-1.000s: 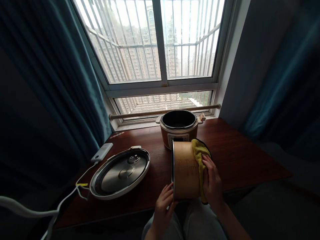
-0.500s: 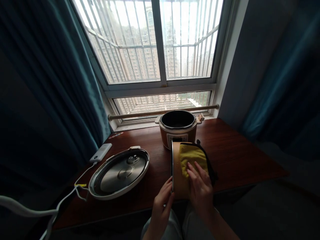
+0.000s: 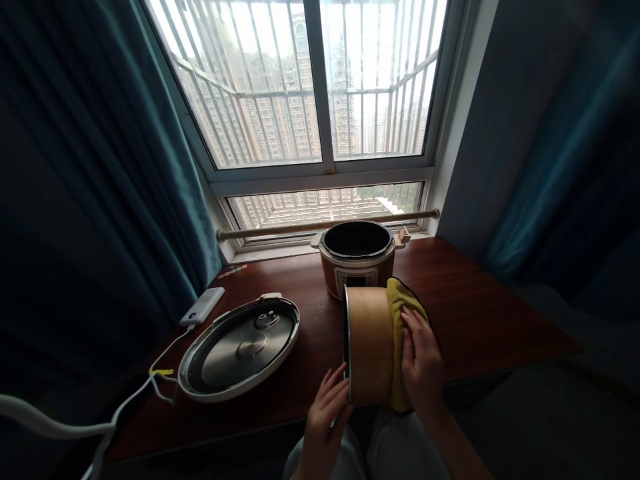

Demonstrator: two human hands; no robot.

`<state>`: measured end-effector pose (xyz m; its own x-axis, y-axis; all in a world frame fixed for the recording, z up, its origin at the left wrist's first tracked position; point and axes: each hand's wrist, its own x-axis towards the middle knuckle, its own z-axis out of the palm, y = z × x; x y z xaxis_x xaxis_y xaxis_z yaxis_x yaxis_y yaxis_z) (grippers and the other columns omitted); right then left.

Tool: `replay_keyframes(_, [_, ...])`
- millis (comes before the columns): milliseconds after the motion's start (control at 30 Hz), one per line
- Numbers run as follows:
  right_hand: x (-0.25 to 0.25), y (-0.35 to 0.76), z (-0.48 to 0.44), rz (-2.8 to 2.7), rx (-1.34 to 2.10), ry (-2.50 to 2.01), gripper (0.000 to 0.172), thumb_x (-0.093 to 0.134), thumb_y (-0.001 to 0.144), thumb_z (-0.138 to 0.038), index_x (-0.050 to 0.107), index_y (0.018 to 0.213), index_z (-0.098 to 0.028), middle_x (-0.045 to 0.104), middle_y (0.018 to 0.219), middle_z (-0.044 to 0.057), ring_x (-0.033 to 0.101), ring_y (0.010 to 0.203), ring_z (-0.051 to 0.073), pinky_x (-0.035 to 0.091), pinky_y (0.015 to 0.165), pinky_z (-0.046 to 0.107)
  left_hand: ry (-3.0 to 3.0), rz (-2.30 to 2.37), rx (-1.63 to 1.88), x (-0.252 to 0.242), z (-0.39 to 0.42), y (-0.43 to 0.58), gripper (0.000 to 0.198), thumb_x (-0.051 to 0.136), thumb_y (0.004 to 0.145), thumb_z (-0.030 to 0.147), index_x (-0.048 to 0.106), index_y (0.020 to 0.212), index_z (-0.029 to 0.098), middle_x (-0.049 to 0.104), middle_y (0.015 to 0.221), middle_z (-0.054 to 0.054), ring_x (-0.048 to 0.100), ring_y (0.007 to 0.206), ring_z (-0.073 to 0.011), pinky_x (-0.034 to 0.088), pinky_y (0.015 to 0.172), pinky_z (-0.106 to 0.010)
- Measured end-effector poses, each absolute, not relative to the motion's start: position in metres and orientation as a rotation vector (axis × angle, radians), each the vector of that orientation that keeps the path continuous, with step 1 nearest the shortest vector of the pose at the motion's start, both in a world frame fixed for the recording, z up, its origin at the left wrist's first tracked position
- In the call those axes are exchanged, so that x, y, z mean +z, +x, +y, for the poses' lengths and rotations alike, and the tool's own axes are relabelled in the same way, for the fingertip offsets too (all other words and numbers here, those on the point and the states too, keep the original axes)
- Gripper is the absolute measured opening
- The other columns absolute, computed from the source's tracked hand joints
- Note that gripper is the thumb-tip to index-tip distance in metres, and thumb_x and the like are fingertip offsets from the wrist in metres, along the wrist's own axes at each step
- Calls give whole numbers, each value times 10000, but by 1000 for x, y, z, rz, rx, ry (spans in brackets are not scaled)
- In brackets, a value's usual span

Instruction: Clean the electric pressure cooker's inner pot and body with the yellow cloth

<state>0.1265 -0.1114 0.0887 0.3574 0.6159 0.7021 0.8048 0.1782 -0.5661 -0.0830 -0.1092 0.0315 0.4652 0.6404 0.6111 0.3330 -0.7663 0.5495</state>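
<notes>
Pot between left fingers at rim, right fingers on cloth.

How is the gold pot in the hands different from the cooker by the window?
The gold pot is tipped sideways; the cooker stands upright. The left hand holds the gold pot's rim and the right hand has a yellow cloth against it; no hand touches the cooker. The cooker has a front panel; none shows on the gold pot. Both are round and brownish-gold outside.

Pot: base was hidden behind cloth and right fingers.
Cooker: lower front was blocked beyond the fingers.
Cable: was cropped well left of the fingers.
</notes>
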Motion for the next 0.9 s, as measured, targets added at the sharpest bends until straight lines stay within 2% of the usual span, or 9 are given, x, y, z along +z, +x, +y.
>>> replay_keyframes(167, [73, 136, -108, -1216, -38, -1466, 344, 343, 909, -211, 465, 1231, -201, 501, 1282, 74, 457, 1188, 188, 386, 983, 391, 2574, 802, 1090, 21, -95, -89, 386, 543, 819, 155, 522, 1199, 219, 625, 1150, -85, 447, 1218, -258, 372, 991, -524])
replay_keyframes(367, [57, 129, -112, -1324, -200, -1430, 384, 318, 894, -120, 429, 1254, -193, 462, 1319, 86, 383, 1254, 212, 359, 1001, 434, 2689, 851, 809, 25, -90, -91, 405, 524, 836, 226, 497, 1241, 236, 622, 1152, -95, 421, 1236, -275, 345, 985, -572])
replay_keyframes(500, [61, 114, -119, -1453, -337, -1424, 414, 370, 864, -85, 429, 1260, -189, 507, 1284, 69, 324, 1289, 250, 347, 994, 458, 2639, 884, 708, 33, -95, -88, 378, 468, 865, 234, 498, 1242, 223, 608, 1172, -105, 420, 1240, -254, 319, 1006, -566])
replay_keyframes(767, [93, 73, -121, -1712, -497, -1333, 301, 480, 832, -123, 542, 1122, -177, 610, 1162, 26, 474, 1141, 240, 363, 917, 378, 2626, 855, 780, 27, -98, -88, 350, 478, 860, 224, 528, 1207, 231, 633, 1130, -95, 455, 1211, -255, 346, 988, -564])
replay_keyframes(900, [99, 94, -110, -1604, -454, -1487, 310, 480, 842, -177, 525, 1149, -198, 591, 1188, 28, 459, 1150, 241, 348, 927, 404, 2621, 825, 787, 21, -100, -91, 333, 489, 853, 217, 548, 1180, 229, 640, 1116, -89, 445, 1219, -259, 332, 996, -569])
